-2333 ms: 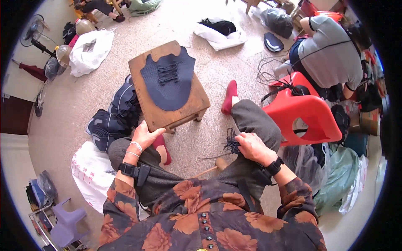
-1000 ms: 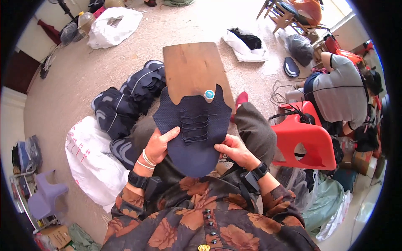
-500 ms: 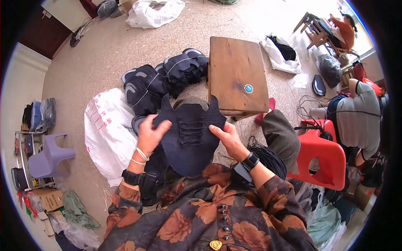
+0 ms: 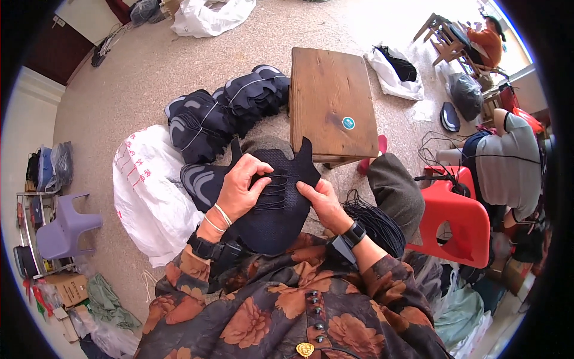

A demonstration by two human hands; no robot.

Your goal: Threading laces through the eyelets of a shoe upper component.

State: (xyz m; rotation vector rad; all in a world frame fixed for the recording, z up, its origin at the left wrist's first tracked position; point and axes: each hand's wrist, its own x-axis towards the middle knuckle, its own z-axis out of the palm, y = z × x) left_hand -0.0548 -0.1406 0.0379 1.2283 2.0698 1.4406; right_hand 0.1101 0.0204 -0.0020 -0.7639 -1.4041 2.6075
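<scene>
A dark navy mesh shoe upper (image 4: 276,203) with black lacing lies over my lap. My left hand (image 4: 240,186) grips its left side, thumb and fingers pinching near the laces. At the right edge of the upper, my right hand (image 4: 323,200) holds it beside the lace rows. A bundle of black cord (image 4: 373,221) rests on my right thigh, just right of that hand.
A small wooden stool (image 4: 330,103) stands just beyond my knees. Stacked dark shoe uppers (image 4: 224,110) lie on the floor to its left, by a white sack (image 4: 149,191). A red plastic chair (image 4: 457,218) and a seated person (image 4: 508,161) are at right.
The shoe upper came off the stool into both hands and down onto my lap. My view swung left, so the stool and the red chair shifted right.
</scene>
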